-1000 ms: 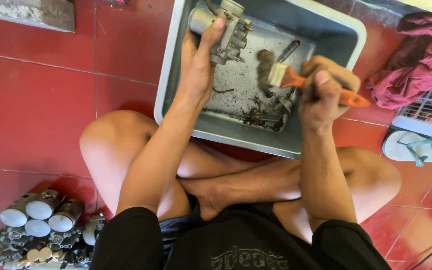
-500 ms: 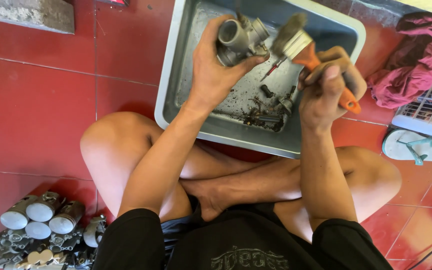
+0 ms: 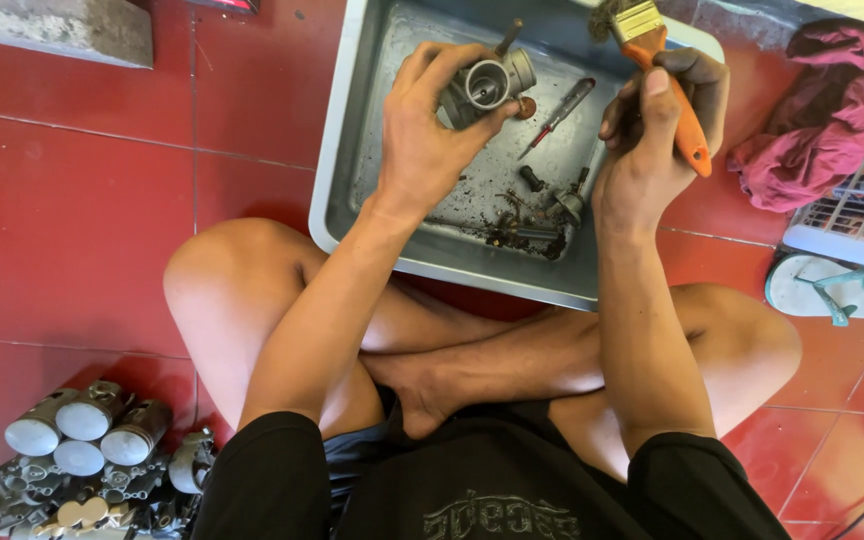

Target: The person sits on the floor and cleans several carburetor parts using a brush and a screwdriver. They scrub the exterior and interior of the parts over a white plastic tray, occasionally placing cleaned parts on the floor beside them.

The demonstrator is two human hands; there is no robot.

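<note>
Carburetor body gripped in left hand over gray tray, looks mostly brushed; right hand clasps orange-handled brush, loose grimy parts apparently left.

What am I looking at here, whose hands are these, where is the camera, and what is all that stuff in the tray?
There is no machine here. One camera sits on a person's head and looks down, so you see their own arms, crossed legs and the red tiled floor.

The left hand holds a small grey metal engine part with a round opening, over a grey tray. The right hand grips a paintbrush with an orange handle, bristles pointing away.

In the tray lie a screwdriver, small dark metal bits and grime. On the floor are a pink cloth, a sandal, and more metal parts at lower left.
</note>
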